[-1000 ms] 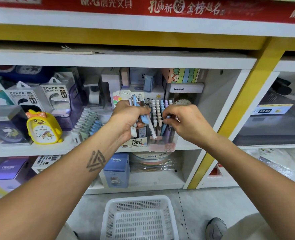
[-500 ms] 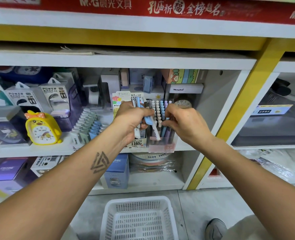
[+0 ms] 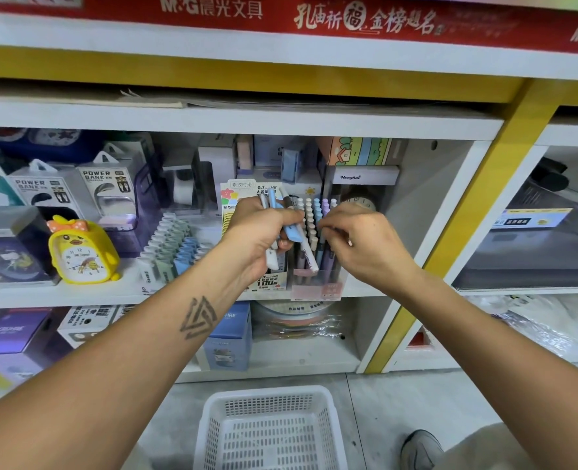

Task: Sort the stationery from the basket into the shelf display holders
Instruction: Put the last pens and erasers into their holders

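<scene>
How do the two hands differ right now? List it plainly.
The left hand grips a bundle of pens; the right hand pinches at pens standing in the display holder. The left hand's pens lean; the holder's stand upright. Both hands are at the same shelf.

left hand (image 3: 263, 232) grips pens (image 3: 289, 228) | right hand (image 3: 365, 245) at holder (image 3: 316, 283)

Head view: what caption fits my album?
Left hand grips pens; right hand pinches one at the holder.

Both forearms extended forward. Left hand (image 3: 260, 232) fist-curled, gripping, thumb across top. Right hand (image 3: 358, 242) palm down, fingertips pinched together.
</scene>
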